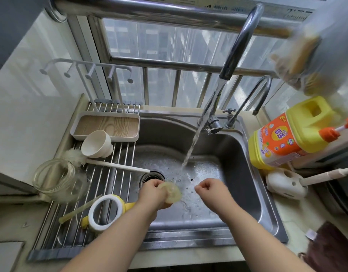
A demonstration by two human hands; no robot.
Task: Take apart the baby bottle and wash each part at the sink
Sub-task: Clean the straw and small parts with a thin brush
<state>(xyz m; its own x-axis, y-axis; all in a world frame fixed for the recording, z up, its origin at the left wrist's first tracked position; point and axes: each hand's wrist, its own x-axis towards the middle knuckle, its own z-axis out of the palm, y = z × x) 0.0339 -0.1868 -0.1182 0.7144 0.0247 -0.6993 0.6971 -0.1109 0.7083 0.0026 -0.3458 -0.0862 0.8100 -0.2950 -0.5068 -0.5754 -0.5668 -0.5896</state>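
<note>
L hand [152, 193] grips wet silicone nipple [171, 192]: soft, slippery; hold by base rim. R hand [209, 188] curled, holding nothing visible.

The left hand [153, 191] covers the near part of the pale, translucent nipple [171, 192] it pinches, and motion blur smears that piece's outline; the right hand [209, 190] has its fingers curled, and whether anything sits between them is too small to tell; the drain [149, 176] lies half behind the left hand; at far right a blurred plastic bag [314, 55] holding something yellow-brown runs off the edge, its contents unreadable; the orange pump [338, 129] of the yellow detergent jug [287, 138] is cut off by the right edge; the brown cloth [332, 250] at near right is cropped at the corner; both forearms leave the bottom edge.
</note>
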